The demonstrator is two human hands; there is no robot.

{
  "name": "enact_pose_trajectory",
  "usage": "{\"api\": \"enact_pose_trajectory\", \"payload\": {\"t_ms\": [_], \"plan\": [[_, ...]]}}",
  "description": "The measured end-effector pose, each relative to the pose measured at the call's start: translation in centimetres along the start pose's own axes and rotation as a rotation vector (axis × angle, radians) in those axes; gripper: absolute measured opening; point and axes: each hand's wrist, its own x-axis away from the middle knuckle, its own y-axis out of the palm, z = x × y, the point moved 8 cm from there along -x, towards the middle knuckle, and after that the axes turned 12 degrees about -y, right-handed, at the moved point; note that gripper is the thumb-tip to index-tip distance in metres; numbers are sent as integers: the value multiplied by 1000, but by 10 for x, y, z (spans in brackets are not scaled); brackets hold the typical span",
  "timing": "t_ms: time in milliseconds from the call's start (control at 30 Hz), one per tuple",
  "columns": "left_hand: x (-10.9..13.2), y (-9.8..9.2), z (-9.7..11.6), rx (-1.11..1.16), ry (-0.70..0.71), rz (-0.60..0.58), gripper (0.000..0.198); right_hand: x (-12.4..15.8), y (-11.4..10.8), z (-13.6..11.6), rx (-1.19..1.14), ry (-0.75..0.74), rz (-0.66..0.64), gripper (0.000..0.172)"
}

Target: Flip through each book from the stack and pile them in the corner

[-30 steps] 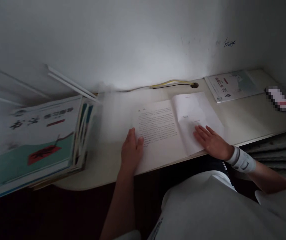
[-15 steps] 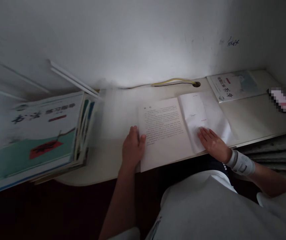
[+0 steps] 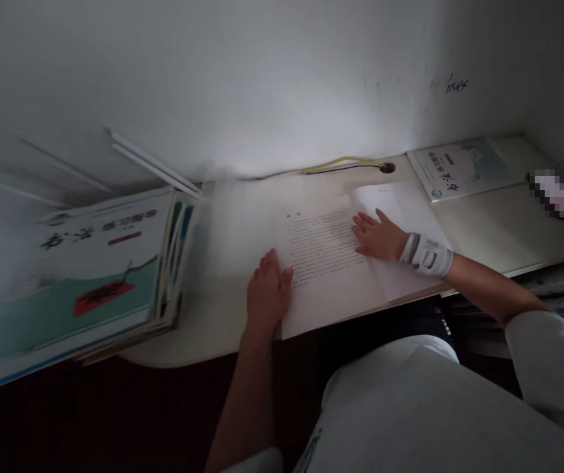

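"Anything risky?"

"My right hand (image 3: 378,238) lies flat, fingers spread, by the inner fold, with the open book (image 3: 325,289) beneath it; a sideways push could crease the page."

"And the left?"

"My left hand (image 3: 269,292) is at the book's edge, thumb apart; whether it pinches, I can't tell. If loose, the book could slip off the desk (image 3: 215,328) near that wrist."

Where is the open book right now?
In the head view, the open book lies at the white desk's near edge, right of the stacked books, with the left hand at its left edge.
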Motion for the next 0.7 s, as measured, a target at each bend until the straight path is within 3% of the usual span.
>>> {"api": "enact_pose_trajectory", "payload": {"t_ms": [100,400,567,700], "plan": [[-1,0,-3,4,-41,-14,67,-12,11,7,80,87,-65,46],[-1,-1,-5,44,-45,-8,69,7,18,21,23,268,-102,52],[-2,-1,-6,32,-44,10,67,8,18,24,-14,253,-42,51],[-1,0,-3,3,-27,5,67,33,23,9,-42,113,26,61]]}}
